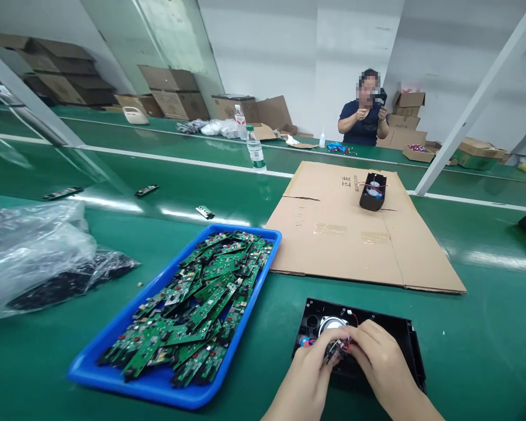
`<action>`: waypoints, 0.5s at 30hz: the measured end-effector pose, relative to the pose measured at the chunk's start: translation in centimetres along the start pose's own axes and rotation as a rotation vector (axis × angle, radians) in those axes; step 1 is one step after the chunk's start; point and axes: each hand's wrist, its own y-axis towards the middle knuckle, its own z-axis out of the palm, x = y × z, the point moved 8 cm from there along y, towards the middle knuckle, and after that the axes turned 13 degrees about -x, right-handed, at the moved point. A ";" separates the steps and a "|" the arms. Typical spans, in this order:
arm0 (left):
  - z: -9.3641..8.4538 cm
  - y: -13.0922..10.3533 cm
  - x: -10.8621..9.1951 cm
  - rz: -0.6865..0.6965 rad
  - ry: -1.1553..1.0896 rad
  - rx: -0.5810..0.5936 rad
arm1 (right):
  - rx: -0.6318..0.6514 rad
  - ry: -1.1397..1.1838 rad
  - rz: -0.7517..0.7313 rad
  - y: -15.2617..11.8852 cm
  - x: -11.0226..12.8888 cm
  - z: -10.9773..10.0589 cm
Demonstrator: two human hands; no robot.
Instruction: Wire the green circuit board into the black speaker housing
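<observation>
While a co-worker (pixel 363 114) sits at the far side of the green bench (pixel 486 351), a black speaker housing (pixel 401 333) is seen from the head camera lying open-side up at the near edge, just right of a blue tray (pixel 114 374) heaped with green circuit boards (pixel 201 304). Both hands are held over the housing: the left hand (pixel 309 374) and right hand (pixel 377 356) meet at a small wired part (pixel 335 349), which is pinched between the closed fingertips of each, beside the round speaker driver (pixel 332 323). The part is judged light and fragile, its thin red wires easily torn, so it is best gripped by its body. The rigid housing is better taken by its rim. A flattened cardboard sheet (pixel 355 240) carrying a second black unit (pixel 372 191), a water bottle (pixel 255 150) and a clear plastic bag (pixel 30 251) lie beyond.
</observation>
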 end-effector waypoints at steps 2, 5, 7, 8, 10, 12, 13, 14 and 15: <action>-0.1 0.0 0.0 -0.002 0.026 -0.012 | -0.033 -0.019 -0.025 0.5 0.4 -0.3; 0.1 0.2 -0.4 0.037 0.033 0.001 | -0.075 -0.038 -0.044 0.9 0.7 -0.4; 0.2 0.3 -0.7 0.038 0.016 0.005 | -0.085 -0.043 -0.047 1.0 0.8 -0.4; 0.1 0.4 -0.6 0.018 -0.005 0.001 | -0.081 -0.042 -0.045 1.0 0.8 -0.4; 0.0 0.4 -0.4 -0.044 -0.050 0.001 | -0.054 -0.027 -0.034 1.0 0.7 -0.3; -0.3 0.4 -0.1 -0.089 -0.058 -0.006 | -0.038 0.017 0.019 1.1 0.4 -0.5; -0.5 0.4 0.1 -0.101 -0.041 -0.016 | -0.048 0.043 0.069 1.3 -0.1 -0.8; -0.9 0.4 0.3 -0.115 -0.014 -0.033 | -0.064 0.062 0.130 1.5 -0.6 -1.2; -1.2 0.4 0.5 -0.132 0.013 -0.053 | -0.075 0.080 0.193 1.8 -1.3 -1.5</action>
